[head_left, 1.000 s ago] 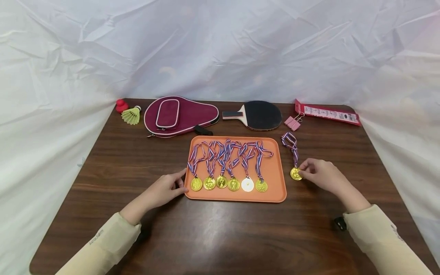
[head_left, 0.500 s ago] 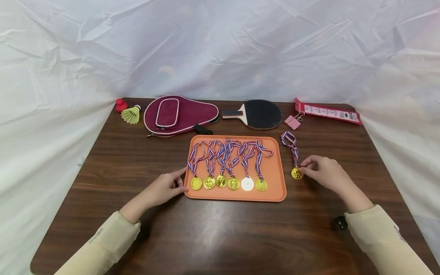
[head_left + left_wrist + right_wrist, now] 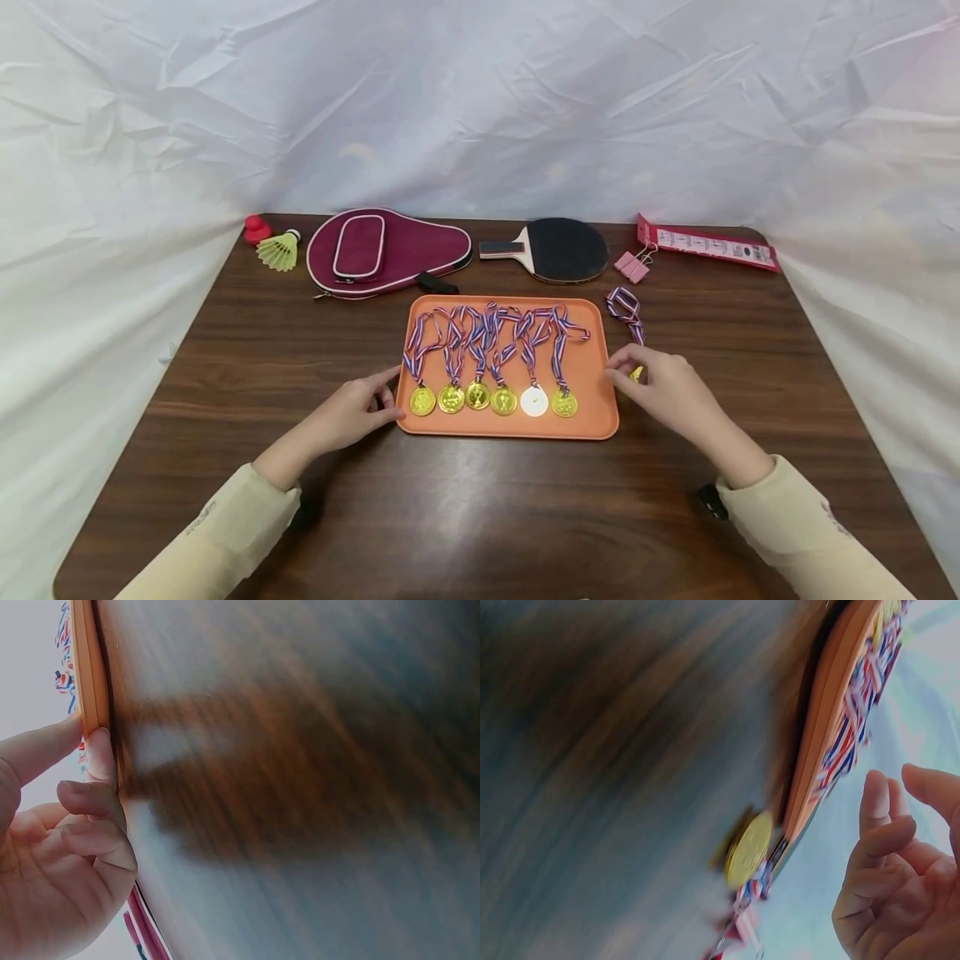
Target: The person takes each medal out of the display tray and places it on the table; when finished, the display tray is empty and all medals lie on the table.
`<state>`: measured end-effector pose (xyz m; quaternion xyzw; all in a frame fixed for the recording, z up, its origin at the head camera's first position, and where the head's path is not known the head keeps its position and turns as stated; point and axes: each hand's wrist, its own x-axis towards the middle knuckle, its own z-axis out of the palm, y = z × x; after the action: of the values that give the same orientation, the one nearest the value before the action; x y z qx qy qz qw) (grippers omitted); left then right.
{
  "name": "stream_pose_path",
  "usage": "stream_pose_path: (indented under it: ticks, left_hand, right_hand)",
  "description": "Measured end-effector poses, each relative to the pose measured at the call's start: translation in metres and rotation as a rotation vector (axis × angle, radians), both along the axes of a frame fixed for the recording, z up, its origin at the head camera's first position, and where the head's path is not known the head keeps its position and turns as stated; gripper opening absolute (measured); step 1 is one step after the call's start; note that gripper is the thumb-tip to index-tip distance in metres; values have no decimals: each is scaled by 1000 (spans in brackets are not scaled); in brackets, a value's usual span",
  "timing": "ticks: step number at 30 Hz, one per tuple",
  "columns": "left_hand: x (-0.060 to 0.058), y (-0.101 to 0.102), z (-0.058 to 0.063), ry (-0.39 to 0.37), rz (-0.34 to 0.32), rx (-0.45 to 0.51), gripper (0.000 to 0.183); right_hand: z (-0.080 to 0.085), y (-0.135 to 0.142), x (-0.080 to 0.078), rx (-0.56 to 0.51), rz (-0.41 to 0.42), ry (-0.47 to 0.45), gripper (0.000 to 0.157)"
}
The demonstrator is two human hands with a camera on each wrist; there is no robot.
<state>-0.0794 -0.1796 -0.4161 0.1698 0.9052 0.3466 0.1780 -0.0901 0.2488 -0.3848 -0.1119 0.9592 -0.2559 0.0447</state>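
An orange tray (image 3: 510, 432) holds several medals on striped red, white and blue ribbons, laid in a row with discs toward the person. All its discs are gold except one whitish medal (image 3: 535, 401). My left hand (image 3: 351, 417) pinches the tray's left rim between thumb and fingers. My right hand (image 3: 663, 385) hovers by the tray's right rim, thumb and fingers apart around nothing. Beneath it, on the table, lies another gold medal (image 3: 748, 851), mostly hidden by the fingers in the head view. That medal's striped ribbon (image 3: 624, 312) stretches away behind the hand.
Along the back lie a red rubber duck (image 3: 257, 229), a yellow shuttlecock (image 3: 278, 252), a maroon paddle case (image 3: 420, 250), a table tennis paddle (image 3: 566, 250), a pink binder clip (image 3: 632, 267) and a red-edged printed strip (image 3: 708, 243). White sheeting (image 3: 480, 108) rises behind the brown table (image 3: 480, 517).
My right hand has let go of the loose gold medal and shifted left to the tray's right side. The left hand keeps its grip; the whole head view has drifted slightly.
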Motion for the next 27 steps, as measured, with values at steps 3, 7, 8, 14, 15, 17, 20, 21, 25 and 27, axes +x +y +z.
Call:
stream_pose_path:
  ticks: [3,7,8,14,15,17,20,21,25,27]
  left_hand:
    - [-1,1,0,3,-4,2,66]
    - [-1,1,0,1,-4,5,66]
    - [-1,1,1,-1,-2,5,66]
    - [-1,0,1,-18,7,-4,66]
    - [-1,0,1,-19,8,-5,66]
    - [-1,0,2,-18,7,-4,66]
    - [-1,0,2,-21,7,-4,66]
    - [-1,0,2,-22,7,-3,66]
    - [-1,0,2,-28,1,-1,66]
    - [0,-1,1,-27,-4,3,67]
  right_hand:
    - [-2,-8,2,-17,32,-34,13]
    - [-6,-17,4,-10,64,-75,14]
    - [-8,-20,4,-7,71,-84,14]
    - [-14,-30,4,-5,114,-113,20]
    - [-14,-31,4,-6,115,-120,21]
    - [-15,-33,4,-5,109,-145,23]
    - [-17,-36,3,6,95,-178,27]
    - [-17,-36,2,9,92,-185,29]
    - [-20,-40,1,29,81,-185,33]
    - [-21,-42,1,40,74,-180,35]
